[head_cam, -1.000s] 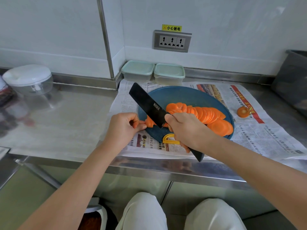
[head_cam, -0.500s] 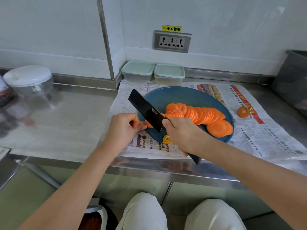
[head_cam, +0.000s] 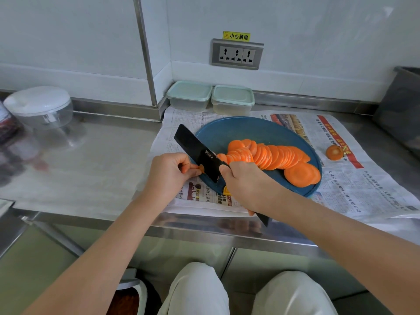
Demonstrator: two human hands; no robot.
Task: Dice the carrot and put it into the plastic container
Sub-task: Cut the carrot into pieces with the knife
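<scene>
Carrot slices (head_cam: 276,155) lie fanned in an overlapping row across the round blue plate (head_cam: 250,129), running from mid-plate to its near-right rim, with the biggest rounds at the right end. Left hand (head_cam: 168,176) sits at the plate's near-left edge, its grip narrow: thumb and fingertips pinch a small carrot stub (head_cam: 201,168) right against the blade. Right hand (head_cam: 245,184) has its grip wrapped round the handle of the black knife (head_cam: 197,153). The blade is tilted, with its tip pointing away and to the left, and its flat side touches the stub. The handle's butt pokes out under the wrist, over the counter edge.

A yellow item (head_cam: 226,191) is mostly hidden under the right hand, so I can't tell what it is. The plate sits on spread newspaper (head_cam: 363,192), which lies on the steel counter (head_cam: 79,169). One cut carrot end (head_cam: 334,152) lies on the paper just right of the plate, apart from it.

Two plastic containers (head_cam: 189,95) stand side by side against the back wall, behind the plate, both with pale green lids on. A clear tub with a white lid (head_cam: 38,105) is at far left on the counter. A wall socket (head_cam: 237,54) is above the containers, with a yellow label (head_cam: 236,36) over it. A dark bin (head_cam: 402,105) is at the right edge. White-trousered knees (head_cam: 197,289) show below the counter.
</scene>
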